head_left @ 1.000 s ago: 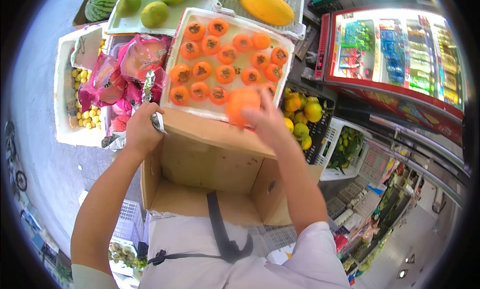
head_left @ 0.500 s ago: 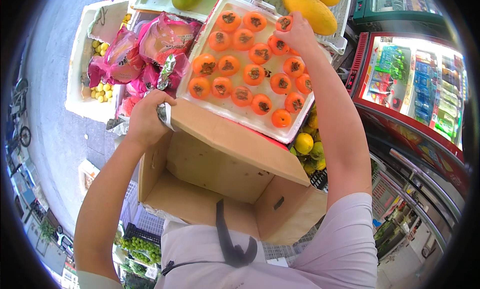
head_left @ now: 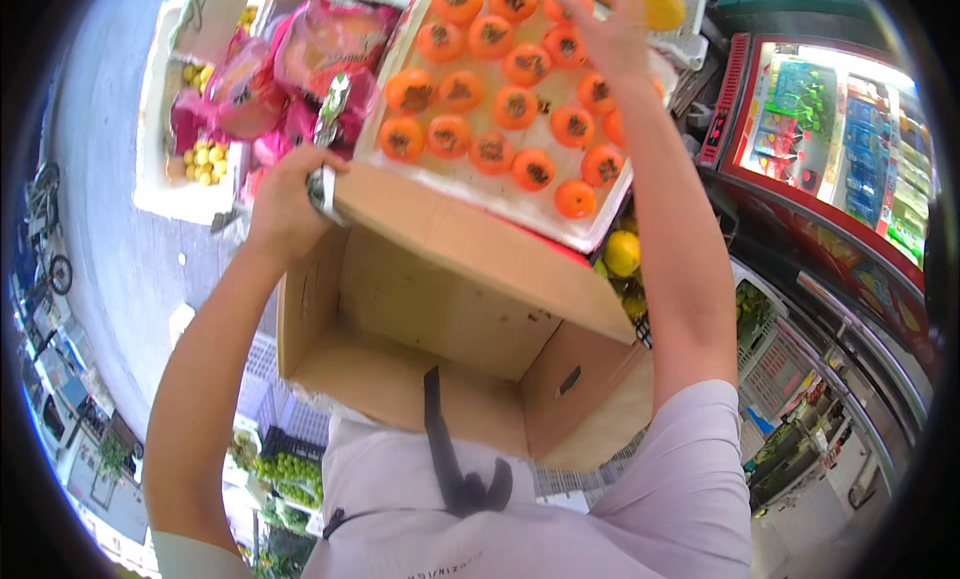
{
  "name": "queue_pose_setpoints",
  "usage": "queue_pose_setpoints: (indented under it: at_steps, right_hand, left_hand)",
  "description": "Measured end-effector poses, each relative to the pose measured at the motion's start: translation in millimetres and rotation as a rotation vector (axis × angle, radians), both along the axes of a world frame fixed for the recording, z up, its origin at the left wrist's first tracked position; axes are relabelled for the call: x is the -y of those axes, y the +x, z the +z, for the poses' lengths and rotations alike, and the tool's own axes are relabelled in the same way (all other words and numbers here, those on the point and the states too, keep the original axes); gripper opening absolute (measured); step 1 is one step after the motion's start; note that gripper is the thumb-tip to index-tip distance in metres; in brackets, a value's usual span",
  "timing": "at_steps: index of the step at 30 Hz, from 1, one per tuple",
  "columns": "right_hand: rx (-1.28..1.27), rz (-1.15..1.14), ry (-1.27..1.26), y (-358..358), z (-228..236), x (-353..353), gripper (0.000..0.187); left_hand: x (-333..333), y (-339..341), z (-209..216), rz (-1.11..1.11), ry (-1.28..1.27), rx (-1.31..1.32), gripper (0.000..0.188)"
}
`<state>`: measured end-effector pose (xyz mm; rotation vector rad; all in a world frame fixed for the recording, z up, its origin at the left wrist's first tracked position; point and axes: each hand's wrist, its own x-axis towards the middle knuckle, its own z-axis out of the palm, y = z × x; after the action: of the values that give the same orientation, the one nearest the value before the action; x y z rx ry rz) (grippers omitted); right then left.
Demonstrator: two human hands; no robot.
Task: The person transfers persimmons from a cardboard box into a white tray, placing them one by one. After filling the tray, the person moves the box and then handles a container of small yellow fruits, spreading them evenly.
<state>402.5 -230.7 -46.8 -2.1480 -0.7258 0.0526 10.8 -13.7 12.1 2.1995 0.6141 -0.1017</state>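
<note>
Head view: right hand (head_left: 612, 34) among persimmons (head_left: 515, 109), left hand (head_left: 288, 201) clenched on a cardboard box (head_left: 430, 289).

The step in hand looks like handling fruit in the white foam tray (head_left: 585, 235) — the right hand's fingers are at a persimmon near the far right corner, though blur leaves me unable to tell whether they grasp it. The next move seems to call for gentle fingers and a steady box. Its raised flap (head_left: 460, 229) stands between tray and opening. Around lie a yellow melon (head_left: 660, 3) just beyond the right hand, pink-wrapped fruit (head_left: 335, 44) to the left — and yellow citrus (head_left: 622, 252) beside the right forearm.
</note>
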Motion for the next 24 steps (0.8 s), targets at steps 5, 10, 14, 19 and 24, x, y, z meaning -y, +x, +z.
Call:
queue_pose_setpoints:
  at_steps: [5,10,14,19,24]
  right_hand:
    - [-0.119,0.052,0.448,-172,146,52,0.012]
    - [-0.139,0.136,0.002,-370,139,139,0.033]
    - [-0.487,-0.637,-0.424,-464,37,194,0.053]
    - [-0.676,-0.742,-0.487,-457,-5,186,0.106]
    - [-0.663,-0.987,-0.400,-439,-22,158,0.133]
  left_hand:
    - [-6,-9,-1,0.019,0.025,-0.025,0.033]
    - [-9,-6,-5,-0.014,0.013,-0.031,0.033]
    - [-8,-4,-11,-0.037,0.050,-0.014,0.032]
    - [-5,-4,-13,-0.073,0.131,0.091,0.027]
    - [5,-1,4,-0.084,0.116,0.038,0.027]
